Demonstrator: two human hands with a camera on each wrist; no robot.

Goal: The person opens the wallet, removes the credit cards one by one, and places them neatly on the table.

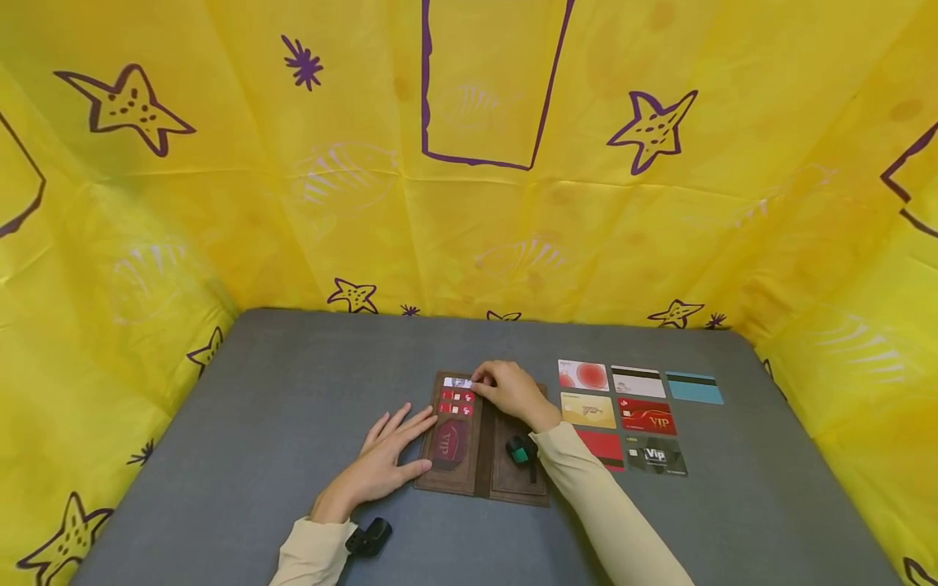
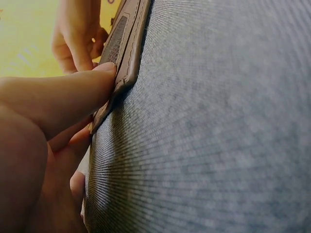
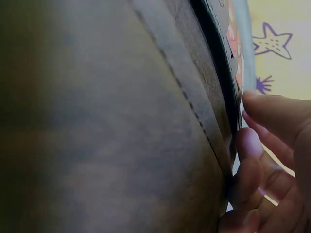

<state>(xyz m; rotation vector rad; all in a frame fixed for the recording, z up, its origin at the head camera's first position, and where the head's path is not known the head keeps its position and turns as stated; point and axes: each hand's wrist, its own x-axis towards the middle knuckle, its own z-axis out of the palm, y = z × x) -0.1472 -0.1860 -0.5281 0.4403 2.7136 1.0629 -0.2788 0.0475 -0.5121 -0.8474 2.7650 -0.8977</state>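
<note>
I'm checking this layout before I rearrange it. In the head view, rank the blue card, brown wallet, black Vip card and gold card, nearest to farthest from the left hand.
From the left hand:
1. Brown wallet: touching it, on its right.
2. Gold card: right of the wallet.
3. Black Vip card: farther right, bottom row.
4. Blue card: far right, top row.

Open tabletop (image 1: pixel 403 342) is found beyond the wallet (image 1: pixel 484 464), whose left edge is partly blocked by the left hand (image 1: pixel 384 460), its right side by the right sleeve (image 1: pixel 611 505) and cards (image 1: pixel 648 417); clearance under the sleeve cannot be judged.
</note>
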